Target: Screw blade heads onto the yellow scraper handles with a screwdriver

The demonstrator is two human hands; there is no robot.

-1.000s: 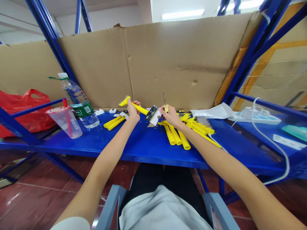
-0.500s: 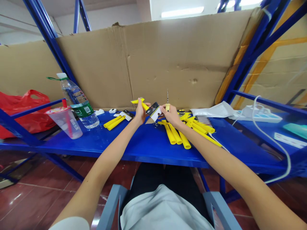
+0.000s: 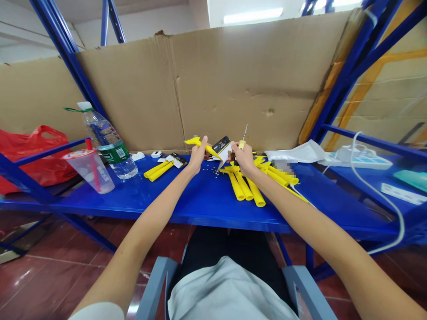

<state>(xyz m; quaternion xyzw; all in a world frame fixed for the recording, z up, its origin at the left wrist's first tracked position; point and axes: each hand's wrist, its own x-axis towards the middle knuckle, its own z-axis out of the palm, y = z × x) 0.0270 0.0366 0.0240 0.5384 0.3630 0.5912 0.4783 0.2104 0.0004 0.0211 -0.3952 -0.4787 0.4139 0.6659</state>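
My left hand (image 3: 198,158) is closed around a yellow scraper (image 3: 194,141), whose flared head sticks out to the left and whose handle points right. My right hand (image 3: 246,158) grips a screwdriver (image 3: 242,144) with a pale yellow handle, its metal shaft pointing up. The same hand's fingertips pinch the edge of a black-and-white card (image 3: 223,146), which lies by the end of the scraper's handle. Whether the card is joined to that handle I cannot tell. Small metal bits (image 3: 216,172) are scattered on the blue table below.
Several yellow scrapers (image 3: 248,189) lie in a heap below and right of my right hand. Two carded yellow scrapers (image 3: 159,170) lie left. A water bottle (image 3: 115,149), plastic cup (image 3: 90,171) and red bag (image 3: 36,155) stand far left. A white cable (image 3: 398,213) hangs right.
My right hand has moved right and tilted the screwdriver rightward. The card has shifted right and up with its fingers. My left hand has moved slightly right, still holding the scraper.
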